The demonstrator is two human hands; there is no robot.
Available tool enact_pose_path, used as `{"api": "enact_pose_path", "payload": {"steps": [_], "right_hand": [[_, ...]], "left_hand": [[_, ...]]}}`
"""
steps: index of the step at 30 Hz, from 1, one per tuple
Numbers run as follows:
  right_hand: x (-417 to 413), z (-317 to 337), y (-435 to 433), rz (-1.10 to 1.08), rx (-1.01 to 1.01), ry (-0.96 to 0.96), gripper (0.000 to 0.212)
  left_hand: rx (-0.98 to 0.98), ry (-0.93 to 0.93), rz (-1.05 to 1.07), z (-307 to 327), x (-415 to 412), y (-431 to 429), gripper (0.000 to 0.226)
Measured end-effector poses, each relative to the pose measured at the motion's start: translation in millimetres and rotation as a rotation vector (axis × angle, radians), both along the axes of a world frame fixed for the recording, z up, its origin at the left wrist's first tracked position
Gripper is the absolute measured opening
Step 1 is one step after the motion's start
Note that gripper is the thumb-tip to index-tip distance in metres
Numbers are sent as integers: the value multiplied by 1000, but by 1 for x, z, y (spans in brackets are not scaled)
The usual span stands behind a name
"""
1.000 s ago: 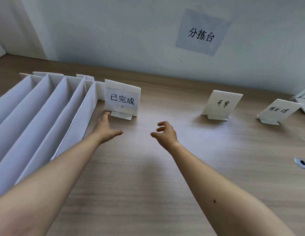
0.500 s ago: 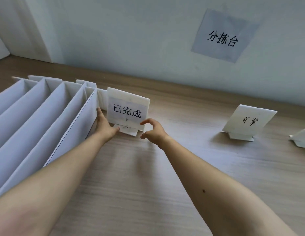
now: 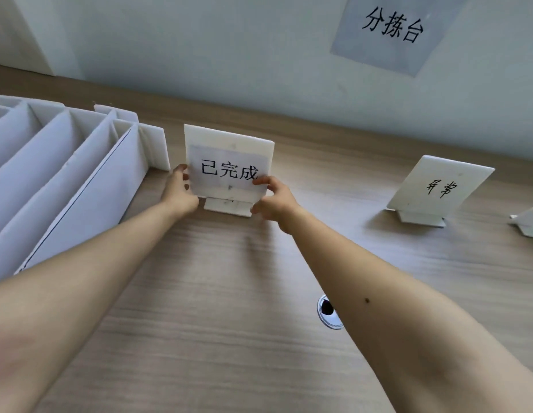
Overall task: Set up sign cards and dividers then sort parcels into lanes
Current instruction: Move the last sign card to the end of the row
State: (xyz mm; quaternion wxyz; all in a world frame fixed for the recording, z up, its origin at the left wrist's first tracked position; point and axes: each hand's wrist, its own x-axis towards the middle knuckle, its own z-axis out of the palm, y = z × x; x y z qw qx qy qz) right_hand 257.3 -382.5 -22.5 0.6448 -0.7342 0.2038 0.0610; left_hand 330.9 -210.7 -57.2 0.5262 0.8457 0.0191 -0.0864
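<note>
Card (image 3: 229, 150) (upright) sits gripped between left hand (image 3: 179, 192) and right hand (image 3: 274, 201).

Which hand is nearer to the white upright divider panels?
Left. The left hand grips the left edge of the white printed sign card, just beside the white divider panels; the right hand grips its right edge, farther away.

I see the printed sign card (image 3: 229, 162) — white, upright on a flat foot, reading 已完成 — gripped at its lower edges by my left hand (image 3: 179, 192) and right hand (image 3: 271, 201). It sits just beside the far end of the white dividers (image 3: 80, 180), which stand on edge as long lanes. A handwritten sign card (image 3: 438, 186) leans back well to its right.
</note>
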Motion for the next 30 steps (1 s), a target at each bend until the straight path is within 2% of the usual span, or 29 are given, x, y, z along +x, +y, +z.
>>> {"api": "enact_pose_path", "payload": {"steps": [6, 12, 19, 22, 26, 30], "right_hand": [[-5, 2, -53, -69, -47, 14, 52], [-14, -7, -79, -106, -28, 10, 52], [-13, -11, -85, -103, 0, 10, 51], [-12, -12, -84, -103, -23, 21, 53], [-12, -10, -84, -118, -51, 39, 56], [-18, -12, -82, -181, 23, 48, 54]], "left_hand": [[-57, 41, -112, -1, -9, -48, 69], [-46, 6, -178, -2, -12, -73, 67], [-57, 14, -178, -3, -12, -75, 78], [-34, 14, -150, -5, -13, -78, 70], [-7, 26, -142, -15, -10, -76, 79], [18, 50, -101, -24, -13, -70, 77]]}}
